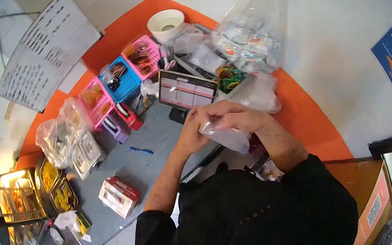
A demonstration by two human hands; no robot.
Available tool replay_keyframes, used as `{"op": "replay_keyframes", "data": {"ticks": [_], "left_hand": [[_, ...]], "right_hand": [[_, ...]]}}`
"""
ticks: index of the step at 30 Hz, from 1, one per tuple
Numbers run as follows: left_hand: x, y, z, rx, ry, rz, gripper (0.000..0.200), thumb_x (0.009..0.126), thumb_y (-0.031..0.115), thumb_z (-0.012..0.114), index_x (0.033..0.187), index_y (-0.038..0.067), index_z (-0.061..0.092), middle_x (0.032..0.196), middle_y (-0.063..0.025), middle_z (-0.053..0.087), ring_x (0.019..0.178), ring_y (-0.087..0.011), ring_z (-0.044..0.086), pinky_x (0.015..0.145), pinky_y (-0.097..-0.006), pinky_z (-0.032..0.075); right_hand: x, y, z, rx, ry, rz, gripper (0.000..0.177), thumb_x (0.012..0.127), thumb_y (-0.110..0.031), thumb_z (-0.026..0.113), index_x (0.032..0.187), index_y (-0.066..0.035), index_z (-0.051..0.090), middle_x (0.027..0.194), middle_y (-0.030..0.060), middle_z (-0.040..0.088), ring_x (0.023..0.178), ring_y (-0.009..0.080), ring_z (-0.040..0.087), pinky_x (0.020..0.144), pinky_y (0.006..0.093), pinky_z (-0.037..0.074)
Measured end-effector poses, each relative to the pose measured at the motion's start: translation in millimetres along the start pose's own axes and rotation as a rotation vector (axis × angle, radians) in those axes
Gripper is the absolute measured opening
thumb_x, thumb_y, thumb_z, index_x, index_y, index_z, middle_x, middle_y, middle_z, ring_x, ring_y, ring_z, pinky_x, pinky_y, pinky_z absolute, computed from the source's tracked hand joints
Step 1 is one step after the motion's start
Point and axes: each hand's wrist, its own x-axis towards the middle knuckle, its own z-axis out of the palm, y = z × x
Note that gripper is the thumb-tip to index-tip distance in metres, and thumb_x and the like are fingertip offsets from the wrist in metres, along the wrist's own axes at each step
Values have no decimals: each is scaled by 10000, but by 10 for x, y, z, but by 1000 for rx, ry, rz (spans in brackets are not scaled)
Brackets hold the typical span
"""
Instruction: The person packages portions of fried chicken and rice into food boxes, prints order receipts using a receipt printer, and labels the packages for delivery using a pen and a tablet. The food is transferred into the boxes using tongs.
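Observation:
A clear plastic bag hangs from my two hands, in front of my chest and over the near edge of the grey counter. My left hand is closed on its top left side. My right hand grips the top from the right, fingers bent over the plastic. The fingertips meet near the bag's mouth, and some are hidden behind one another. Just beyond my hands stands a tablet with a lit screen. Another pale plastic bag lies to the right of the tablet.
On the grey counter are a blue pen, a red-and-white box and steel containers. Pink and blue baskets line the back. A lit display case stands far left. A large bag of packets hangs at the right wall.

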Motion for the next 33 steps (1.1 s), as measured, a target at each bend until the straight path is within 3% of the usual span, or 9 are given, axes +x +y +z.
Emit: {"op": "replay_keyframes", "data": {"ticks": [11,13,15,17,19,22,25,30,33], "left_hand": [[-1465,1093,-1963,-782,336,-768,234,909,236,603,756,59,614,776,-56,613,691,-162,571,699,-296,460],[-2174,441,-2066,-756,506,-106,269,923,302,560,783,75,590,726,-35,588,687,-169,579,682,-294,468],[-2197,641,-2031,-1829,145,233,287,928,366,504,915,90,577,787,-32,582,748,-175,583,686,-302,463],[-2584,538,-1934,-1652,568,222,420,927,471,436,1096,106,557,957,-60,598,849,-198,583,727,-335,472],[-2443,1068,-1841,-1306,915,-436,877,829,779,325,1286,52,502,1203,-130,555,956,-292,594,879,-427,475],[-2828,834,-1802,-1707,477,-57,962,795,830,297,1357,64,450,1334,-166,473,1095,-297,548,891,-531,479],[-2866,1053,-1979,-1405,755,-69,1045,750,880,239,1355,51,441,1348,-187,452,1134,-303,529,878,-590,481],[-2831,1029,-2085,-568,877,-620,201,834,129,718,982,4,662,882,-76,674,761,-133,640,676,-278,547],[-2649,982,-1980,-384,839,-711,177,872,125,677,954,-31,660,785,-33,668,653,-93,617,604,-224,502]], "right_hand": [[970,217,361,-665,-91,229,456,816,-163,656,1250,-55,569,1078,134,674,746,97,593,685,248,475],[1155,737,328,-151,249,111,208,898,-192,609,1058,-62,634,715,40,605,642,158,577,614,304,487],[1391,347,816,271,206,397,279,945,-316,545,1040,-72,642,634,11,538,487,118,495,456,263,419],[1609,451,1098,154,466,624,370,953,-417,500,1059,-95,649,577,-24,456,400,65,359,361,225,286],[1778,674,1125,259,264,690,474,951,-494,459,1141,-100,643,529,-48,400,372,65,286,345,231,233],[1805,863,1161,438,208,652,568,975,-526,362,1318,-109,538,474,-89,252,340,62,210,328,234,208],[1745,987,1126,459,243,601,562,985,-515,340,1349,-119,503,477,-87,215,342,63,199,329,235,202],[1599,747,1190,318,390,611,561,987,-528,327,1375,-151,478,491,-82,244,358,57,215,347,231,210],[1475,676,1118,274,569,456,583,981,-556,321,1407,-174,431,498,-78,247,379,59,219,372,226,214]]}}
